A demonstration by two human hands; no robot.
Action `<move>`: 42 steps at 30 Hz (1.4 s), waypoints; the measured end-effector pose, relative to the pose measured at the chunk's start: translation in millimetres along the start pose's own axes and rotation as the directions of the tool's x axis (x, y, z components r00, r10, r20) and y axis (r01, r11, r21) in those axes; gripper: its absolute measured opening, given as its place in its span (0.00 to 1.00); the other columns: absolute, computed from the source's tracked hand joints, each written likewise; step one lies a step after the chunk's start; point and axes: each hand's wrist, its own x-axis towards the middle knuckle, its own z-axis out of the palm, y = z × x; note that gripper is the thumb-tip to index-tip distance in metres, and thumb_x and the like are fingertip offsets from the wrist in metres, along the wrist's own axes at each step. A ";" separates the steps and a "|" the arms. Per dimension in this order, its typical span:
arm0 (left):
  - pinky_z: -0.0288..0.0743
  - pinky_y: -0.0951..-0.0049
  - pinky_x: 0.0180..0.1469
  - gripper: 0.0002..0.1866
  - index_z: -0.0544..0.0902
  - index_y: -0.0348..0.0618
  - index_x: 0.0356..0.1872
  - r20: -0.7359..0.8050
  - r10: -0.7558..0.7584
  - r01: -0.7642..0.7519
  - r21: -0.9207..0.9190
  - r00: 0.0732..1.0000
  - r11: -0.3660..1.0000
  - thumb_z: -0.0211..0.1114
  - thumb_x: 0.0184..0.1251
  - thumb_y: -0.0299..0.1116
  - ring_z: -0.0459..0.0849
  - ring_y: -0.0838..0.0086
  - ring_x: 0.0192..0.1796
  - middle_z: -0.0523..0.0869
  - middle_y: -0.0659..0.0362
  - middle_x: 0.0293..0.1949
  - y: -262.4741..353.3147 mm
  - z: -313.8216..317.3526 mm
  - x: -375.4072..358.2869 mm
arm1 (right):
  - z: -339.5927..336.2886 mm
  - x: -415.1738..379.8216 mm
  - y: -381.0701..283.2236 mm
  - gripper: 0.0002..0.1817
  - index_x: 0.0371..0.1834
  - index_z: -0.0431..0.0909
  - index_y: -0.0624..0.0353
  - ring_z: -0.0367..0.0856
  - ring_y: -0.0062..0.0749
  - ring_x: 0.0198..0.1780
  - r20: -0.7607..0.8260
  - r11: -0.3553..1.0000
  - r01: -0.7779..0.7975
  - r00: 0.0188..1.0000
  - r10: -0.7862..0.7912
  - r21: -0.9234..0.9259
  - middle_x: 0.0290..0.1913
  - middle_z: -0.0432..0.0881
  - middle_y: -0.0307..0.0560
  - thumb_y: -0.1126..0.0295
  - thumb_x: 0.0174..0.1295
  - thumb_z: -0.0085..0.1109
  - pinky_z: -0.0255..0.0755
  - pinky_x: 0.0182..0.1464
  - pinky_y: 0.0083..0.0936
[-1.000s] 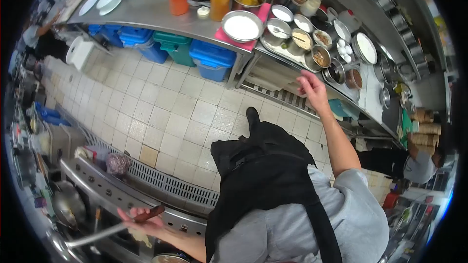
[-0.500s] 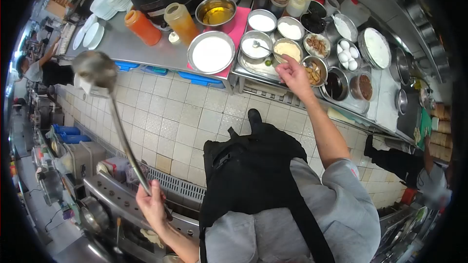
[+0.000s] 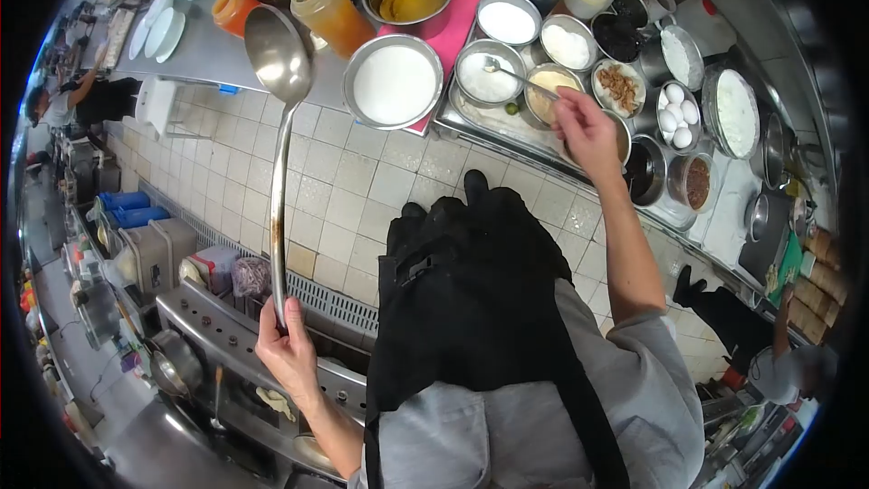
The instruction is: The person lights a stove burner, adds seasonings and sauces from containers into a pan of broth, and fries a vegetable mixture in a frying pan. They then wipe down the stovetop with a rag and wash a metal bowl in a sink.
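Note:
At the lower left, my left hand is closed round the handle of a long metal ladle. The ladle's bowl is raised near the counter's front edge, beside an amber bottle. My right hand pinches the handle of a small spoon, whose tip rests in a bowl of white powder. Under the spoon's handle is a bowl of pale yellow powder. A larger bowl of white contents stands to the left, in front of a pot of yellow liquid.
Bowls of eggs, dark sauce and brown bits stand at the right. A steel stove edge lies at the lower left. One person is at the far left, another at the right.
The ladle has swung right and now stands nearly upright in my left hand. My view has shifted, and my right hand still holds the spoon at the white powder bowl.

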 end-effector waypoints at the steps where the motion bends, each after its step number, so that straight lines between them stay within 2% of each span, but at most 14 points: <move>1: 0.59 0.80 0.25 0.17 0.83 0.28 0.48 -0.060 0.025 -0.023 0.039 0.998 0.999 0.67 0.75 0.37 0.65 0.85 0.26 0.76 0.66 0.24 4.2 2.3 0.9 | -5.2 -2.8 4.5 0.18 0.63 0.77 0.61 0.79 0.14 0.33 -0.077 1.000 0.001 0.997 -0.001 -0.007 0.41 0.85 0.37 0.71 0.72 0.61 0.76 0.35 0.15; 4: 0.68 0.79 0.27 0.18 0.84 0.28 0.51 -0.093 0.051 -0.034 0.174 0.994 0.984 0.69 0.73 0.36 0.70 0.82 0.27 0.82 0.60 0.26 18.6 0.4 6.3 | -10.1 -1.6 15.9 0.22 0.66 0.75 0.61 0.78 0.16 0.31 -0.166 0.997 -0.018 0.986 0.005 -0.078 0.42 0.84 0.38 0.69 0.69 0.65 0.76 0.34 0.18; 6: 0.72 0.79 0.28 0.19 0.84 0.28 0.52 -0.064 0.051 -0.032 0.266 0.997 0.963 0.70 0.72 0.36 0.73 0.81 0.27 0.85 0.56 0.27 21.2 1.8 10.3 | -7.6 2.2 20.7 0.26 0.66 0.75 0.62 0.79 0.17 0.31 -0.026 0.940 0.021 0.999 -0.031 -0.341 0.39 0.85 0.40 0.66 0.67 0.67 0.75 0.32 0.19; 8: 0.75 0.77 0.29 0.19 0.84 0.28 0.51 -0.024 0.086 -0.077 0.256 0.996 0.964 0.71 0.70 0.36 0.77 0.81 0.27 0.86 0.52 0.27 21.1 6.0 14.5 | 0.0 9.2 15.7 0.28 0.67 0.74 0.62 0.79 0.19 0.30 0.036 0.940 0.011 0.999 0.002 -0.342 0.35 0.84 0.40 0.64 0.66 0.69 0.73 0.31 0.20; 10: 0.77 0.76 0.31 0.19 0.85 0.29 0.51 -0.011 0.084 -0.078 0.289 0.996 0.954 0.72 0.70 0.36 0.81 0.79 0.28 0.87 0.50 0.29 25.7 9.3 17.8 | 9.5 21.2 17.9 0.28 0.67 0.74 0.62 0.79 0.18 0.28 -0.004 0.952 -0.096 0.995 0.099 -0.291 0.32 0.84 0.37 0.63 0.67 0.68 0.73 0.31 0.20; 11: 0.78 0.75 0.31 0.18 0.85 0.31 0.51 0.004 0.117 -0.113 0.308 0.993 0.945 0.72 0.69 0.36 0.82 0.78 0.28 0.87 0.49 0.29 27.5 10.6 19.1 | 17.1 27.9 18.7 0.25 0.64 0.76 0.64 0.78 0.18 0.26 -0.069 0.982 -0.090 0.994 0.079 -0.168 0.31 0.83 0.38 0.64 0.67 0.68 0.73 0.29 0.18; 12: 0.78 0.74 0.31 0.18 0.85 0.32 0.51 0.018 0.149 -0.147 0.324 0.989 0.934 0.72 0.69 0.37 0.83 0.76 0.28 0.87 0.49 0.29 29.5 12.0 20.4 | 25.1 34.8 16.3 0.25 0.64 0.76 0.64 0.78 0.18 0.26 -0.066 0.982 -0.094 0.994 0.084 -0.166 0.31 0.83 0.38 0.64 0.67 0.68 0.73 0.29 0.18; 14: 0.78 0.72 0.31 0.17 0.86 0.33 0.51 0.032 0.141 -0.142 0.398 0.989 0.906 0.72 0.70 0.38 0.86 0.71 0.28 0.88 0.47 0.31 35.1 13.7 23.7 | 40.9 48.0 5.8 0.20 0.59 0.79 0.66 0.79 0.18 0.27 -0.186 0.949 -0.156 0.959 0.212 0.274 0.32 0.83 0.38 0.66 0.68 0.67 0.73 0.28 0.17; 20: 0.78 0.64 0.33 0.17 0.87 0.43 0.54 0.055 0.332 -0.317 0.479 0.942 0.819 0.70 0.69 0.38 0.87 0.59 0.30 0.88 0.50 0.34 45.1 11.4 30.7 | 58.1 58.3 12.3 0.16 0.58 0.81 0.65 0.82 0.19 0.32 -0.071 0.963 -0.104 0.990 0.125 0.247 0.37 0.84 0.41 0.66 0.72 0.62 0.77 0.30 0.16; 22: 0.78 0.61 0.33 0.17 0.86 0.47 0.57 0.068 0.361 -0.336 0.552 0.930 0.763 0.70 0.69 0.37 0.86 0.57 0.30 0.86 0.52 0.33 52.8 8.0 30.6 | 50.7 53.8 1.1 0.16 0.58 0.82 0.64 0.83 0.19 0.34 -0.030 0.999 -0.003 1.000 0.005 0.053 0.39 0.85 0.42 0.66 0.74 0.60 0.79 0.32 0.16; 24: 0.78 0.60 0.33 0.17 0.86 0.48 0.57 0.078 0.350 -0.328 0.580 0.933 0.746 0.70 0.69 0.37 0.85 0.57 0.29 0.86 0.52 0.32 56.0 5.6 32.6 | 45.1 57.2 -0.7 0.16 0.58 0.82 0.66 0.85 0.21 0.36 -0.014 0.999 -0.022 1.000 0.022 0.026 0.40 0.86 0.43 0.66 0.75 0.58 0.81 0.34 0.17; 33: 0.77 0.61 0.35 0.19 0.85 0.49 0.60 0.117 0.340 -0.334 0.632 0.933 0.699 0.68 0.71 0.39 0.85 0.57 0.28 0.85 0.51 0.31 61.4 1.6 40.7 | 59.3 69.0 1.2 0.14 0.53 0.81 0.71 0.89 0.34 0.40 0.043 0.971 -0.145 0.989 0.139 0.192 0.42 0.86 0.55 0.70 0.75 0.54 0.86 0.40 0.26; 35: 0.78 0.60 0.35 0.19 0.85 0.49 0.60 0.114 0.338 -0.329 0.638 0.934 0.696 0.68 0.71 0.39 0.85 0.57 0.29 0.85 0.51 0.32 62.3 0.9 42.8 | 57.9 68.0 0.3 0.14 0.51 0.81 0.73 0.89 0.38 0.39 0.020 0.909 -0.228 0.971 0.236 0.350 0.42 0.86 0.57 0.72 0.73 0.52 0.86 0.41 0.28; 42: 0.78 0.58 0.33 0.19 0.85 0.55 0.61 0.129 0.397 -0.384 0.630 0.909 0.675 0.69 0.69 0.37 0.86 0.56 0.29 0.84 0.52 0.29 70.7 -3.4 50.1 | 37.8 59.4 -9.0 0.15 0.50 0.80 0.75 0.89 0.39 0.37 -0.058 0.837 -0.263 0.942 0.329 0.479 0.40 0.86 0.58 0.73 0.69 0.53 0.85 0.41 0.29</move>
